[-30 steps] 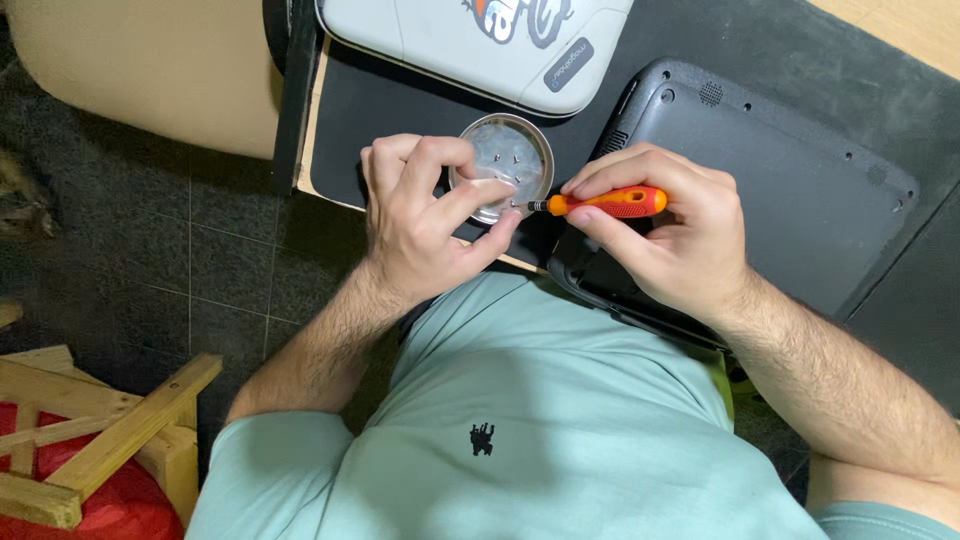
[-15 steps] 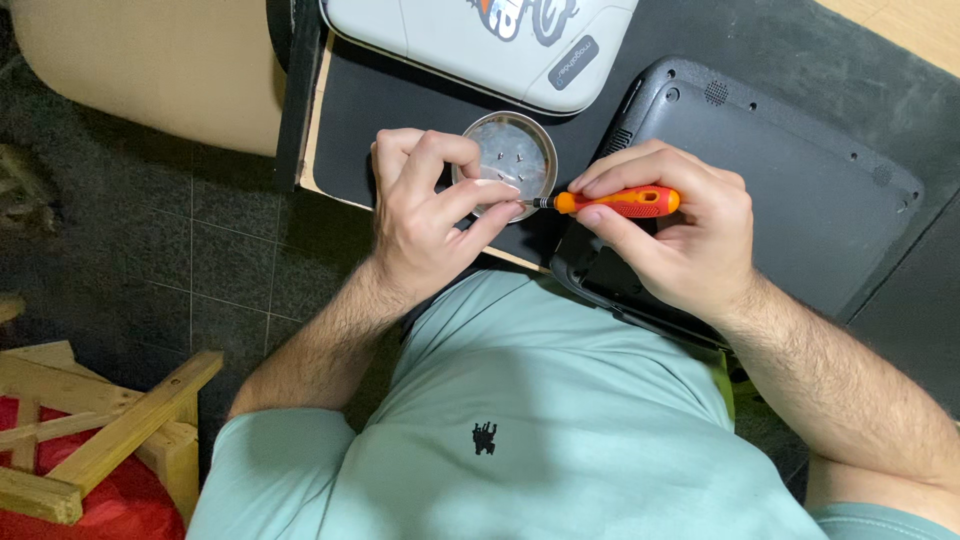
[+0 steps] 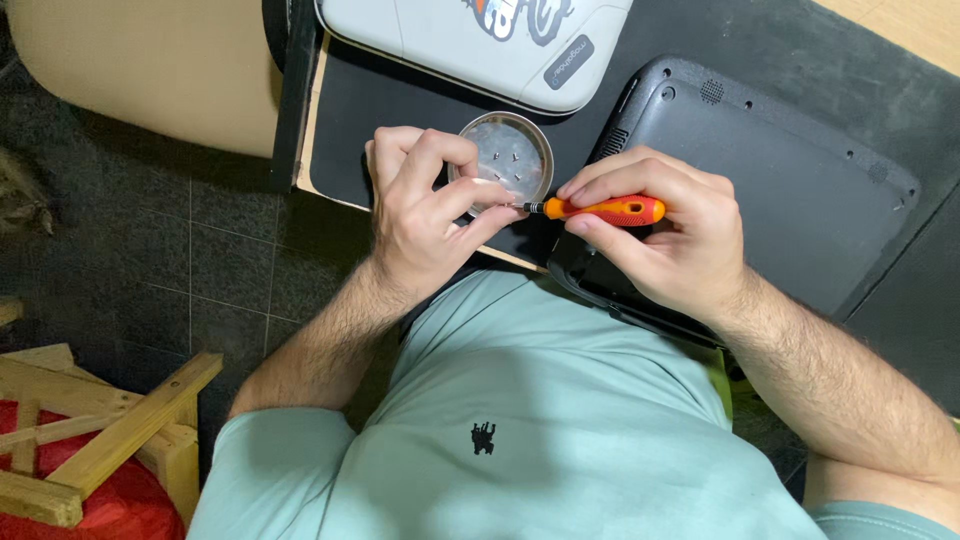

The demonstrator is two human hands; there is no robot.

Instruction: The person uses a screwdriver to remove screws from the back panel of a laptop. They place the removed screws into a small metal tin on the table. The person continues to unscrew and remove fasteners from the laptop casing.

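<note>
screwdriver (image 3: 605, 210) in right hand (image 3: 665, 235) (tip meeting left hand (image 3: 425, 225) fingers)

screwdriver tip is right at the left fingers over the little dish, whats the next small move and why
Probably let the left hand drop whatever its fingertips pinch at the tip of the orange screwdriver into the round metal dish. The pinch sits at the dish's near rim, small screws already lie inside, and the right hand holds the driver level there.

A round dish (image 3: 500, 160) lies just beyond the left hand (image 3: 425, 215); an overturned laptop (image 3: 760, 190) lies under the right hand (image 3: 665, 240).
</note>
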